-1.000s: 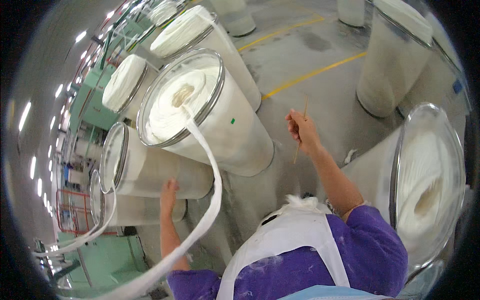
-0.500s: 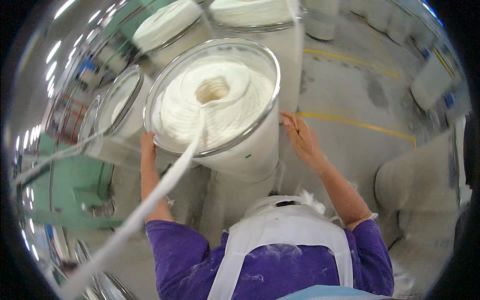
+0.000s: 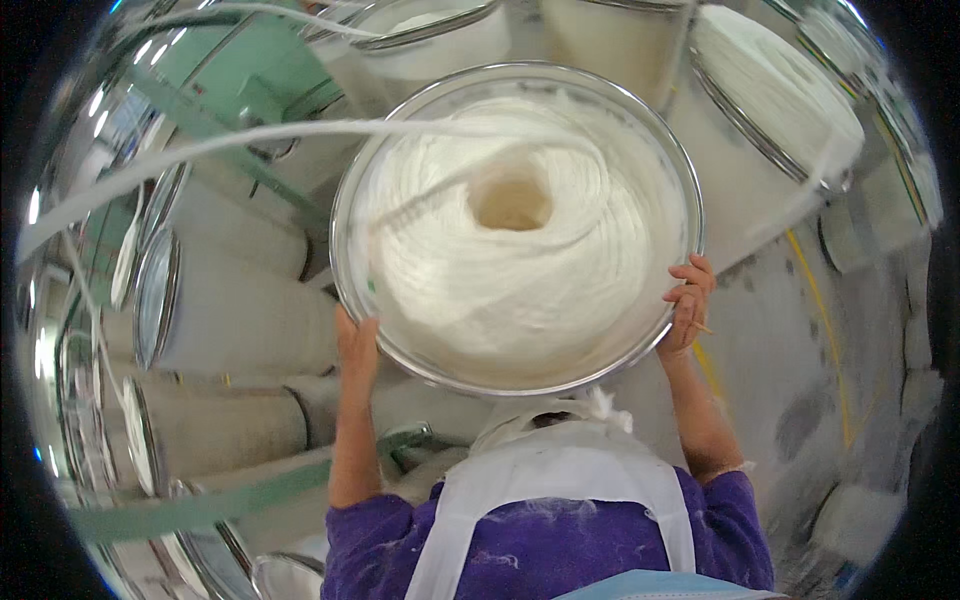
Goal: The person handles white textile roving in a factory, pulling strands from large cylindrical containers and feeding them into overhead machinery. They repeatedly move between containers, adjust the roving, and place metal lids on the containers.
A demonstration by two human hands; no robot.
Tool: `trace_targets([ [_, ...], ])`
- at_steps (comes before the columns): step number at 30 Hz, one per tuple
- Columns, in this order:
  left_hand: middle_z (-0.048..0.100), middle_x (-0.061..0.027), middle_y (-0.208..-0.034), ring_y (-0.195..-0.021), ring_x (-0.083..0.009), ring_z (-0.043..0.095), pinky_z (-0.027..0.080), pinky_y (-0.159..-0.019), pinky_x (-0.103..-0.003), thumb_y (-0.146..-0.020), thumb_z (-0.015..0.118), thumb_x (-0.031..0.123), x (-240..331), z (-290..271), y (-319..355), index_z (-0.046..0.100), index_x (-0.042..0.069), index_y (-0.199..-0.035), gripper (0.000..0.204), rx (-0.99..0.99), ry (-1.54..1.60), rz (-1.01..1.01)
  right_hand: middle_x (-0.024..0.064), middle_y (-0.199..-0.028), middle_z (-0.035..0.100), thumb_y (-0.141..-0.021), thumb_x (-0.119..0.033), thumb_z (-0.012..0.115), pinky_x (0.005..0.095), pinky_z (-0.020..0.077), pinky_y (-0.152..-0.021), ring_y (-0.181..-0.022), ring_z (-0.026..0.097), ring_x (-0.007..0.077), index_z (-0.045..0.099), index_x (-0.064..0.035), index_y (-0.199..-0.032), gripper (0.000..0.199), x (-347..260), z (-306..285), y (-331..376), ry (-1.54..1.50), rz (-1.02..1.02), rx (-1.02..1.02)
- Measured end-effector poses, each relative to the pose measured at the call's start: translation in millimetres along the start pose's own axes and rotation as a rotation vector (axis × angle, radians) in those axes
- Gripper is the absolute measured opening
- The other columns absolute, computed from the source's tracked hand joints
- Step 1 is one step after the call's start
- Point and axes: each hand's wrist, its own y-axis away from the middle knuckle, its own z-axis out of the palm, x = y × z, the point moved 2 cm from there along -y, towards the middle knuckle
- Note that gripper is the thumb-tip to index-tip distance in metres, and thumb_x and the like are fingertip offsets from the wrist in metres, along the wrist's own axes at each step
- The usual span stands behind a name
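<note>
In front of me stands a large whitish sliver can (image 3: pixel 388 348) with a shiny metal rim. White coiled fibre sliver (image 3: pixel 540 300) nearly fills it around a central hole. A loose strand of the sliver (image 3: pixel 250 135) stretches from the coil toward the left. My left hand (image 3: pixel 357 340) grips the rim at the near left, its fingers partly hidden by the can. At the right, my right hand (image 3: pixel 690 300) curls its fingers over the rim. A thin light-coloured sliver-like stick shows beside that hand; I cannot tell what it is.
Another full can (image 3: pixel 770 100) stands close at the far right. More cans (image 3: pixel 430 45) are behind mine, and several (image 3: pixel 240 320) line the left beside green machinery (image 3: pixel 250 80). A green bar (image 3: pixel 230 500) crosses the lower left. Yellow lines (image 3: pixel 815 300) mark the floor at right.
My view has turned, and the can now sits closer and more central. My right hand has moved from beside the can onto its rim. My left hand remains at the rim; the strand has swung upward.
</note>
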Motion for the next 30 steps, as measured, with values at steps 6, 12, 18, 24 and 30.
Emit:
trace_targets([
  [6,0.035,-0.0231,-0.136,-0.127,-0.0323,0.035,0.023,-0.11,-0.038,-0.077,0.053,0.008,-39.4,4.3,156.9,0.021,-0.007,-0.142,0.074,0.301,0.163,0.063,0.0158,-0.116,0.06,-0.1,-0.029,0.033,0.05,0.0303,-0.105,-0.127,0.041,0.0376,0.054,-0.0049,-0.08,0.037,53.3,55.5,-46.4,-0.336,0.004,-0.456],
  [12,0.029,-0.0248,-0.141,-0.13,-0.0316,0.032,0.021,-0.112,-0.036,-0.078,0.053,0.009,-62.2,-1.3,195.1,0.006,-0.008,-0.146,0.084,0.693,0.215,-0.019,0.0158,-0.119,0.059,-0.101,-0.021,0.036,0.044,0.0345,-0.104,-0.125,0.047,0.0336,0.058,-0.0011,-0.104,0.03,29.8,197.7,-68.5,-0.611,-0.002,-0.738],
  [18,0.04,-0.0258,-0.132,-0.122,-0.0325,0.041,0.029,-0.107,-0.037,-0.08,0.054,0.012,-81.9,-29.2,161.2,0.021,-0.01,-0.138,0.07,0.97,0.191,0.021,0.0138,-0.11,0.063,-0.102,-0.02,0.037,0.0411,0.042,-0.098,-0.117,0.054,0.0306,0.056,-0.0027,-0.119,0.031,0.7,335.2,-55.9,-0.64,-0.033,-0.924],
  [24,0.049,-0.0277,-0.122,-0.112,-0.0372,0.049,0.036,-0.099,-0.042,-0.09,0.056,0.021,-95.8,-81.8,132.0,0.035,-0.009,-0.127,0.051,1.129,-0.118,-0.022,0.0127,-0.108,0.062,-0.103,-0.026,0.036,0.042,0.0423,-0.098,-0.115,0.055,0.0303,0.053,-0.0044,-0.118,0.031,-32.6,440.6,-36.0,-0.687,-0.318,-1.008],
  [30,0.053,-0.0254,-0.124,-0.115,-0.0344,0.052,0.039,-0.098,-0.041,-0.092,0.055,0.022,-108.6,-107.8,124.8,0.039,-0.005,-0.129,0.049,1.215,0.024,-0.243,0.014,-0.129,0.049,-0.103,-0.028,0.034,0.0451,0.0344,-0.105,-0.132,0.037,0.0324,0.058,0.0001,-0.091,0.039,-50.6,498.9,-10.5,-0.779,-0.404,-1.064],
])
